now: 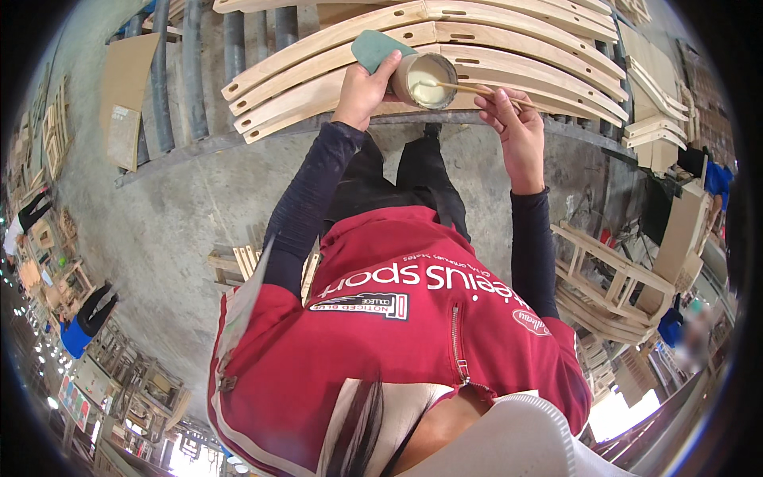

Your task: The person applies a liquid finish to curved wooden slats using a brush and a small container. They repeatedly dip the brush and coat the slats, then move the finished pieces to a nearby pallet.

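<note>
My left hand (362, 95) is closed around a round container (447, 67) with a smeared rim, tilted so that its opening shows. Inside is a pale cream substance (423, 93). A stiff green sheet (377, 49) sticks out between that hand's thumb and the container. With thumb and fingers my right hand (515, 131) pinches a thin wooden stick (469, 88). Its far end reaches into the cream substance; whether that end has bristles I cannot tell. Directly beyond both hands lie long curved wooden slats (524, 38) side by side, with oblong slots cut near their ends and middles.
Dark metal rollers (195, 71) carry the slats, with a metal rail (230, 145) along the near side. A brown board (131, 87) lies at the left. Curved wooden pieces (656, 131) and wooden frames (612, 278) are to the right. Other people (79, 330) stand farther off.
</note>
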### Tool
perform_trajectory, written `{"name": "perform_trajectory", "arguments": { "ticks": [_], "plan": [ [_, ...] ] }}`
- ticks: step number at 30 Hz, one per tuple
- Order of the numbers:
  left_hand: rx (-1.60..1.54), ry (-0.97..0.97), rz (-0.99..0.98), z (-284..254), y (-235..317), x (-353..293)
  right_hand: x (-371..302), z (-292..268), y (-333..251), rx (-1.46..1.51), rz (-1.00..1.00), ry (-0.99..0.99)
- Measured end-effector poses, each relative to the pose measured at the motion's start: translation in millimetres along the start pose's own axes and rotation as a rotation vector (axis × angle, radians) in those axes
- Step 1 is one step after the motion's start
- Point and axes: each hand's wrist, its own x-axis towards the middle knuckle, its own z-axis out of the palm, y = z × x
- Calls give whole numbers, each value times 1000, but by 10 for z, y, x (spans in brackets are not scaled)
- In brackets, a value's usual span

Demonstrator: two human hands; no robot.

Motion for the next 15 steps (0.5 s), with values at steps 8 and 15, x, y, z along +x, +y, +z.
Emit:
{"name": "perform_trajectory", "arguments": {
  "ticks": [8, 15],
  "plan": [
    [5, -1, -9, 47, -175, 133, 83, -127, 201, 64, 100, 43],
    [14, 7, -65, -155, -287, 175, 376, -389, 219, -152, -260, 210]
  ]
}}
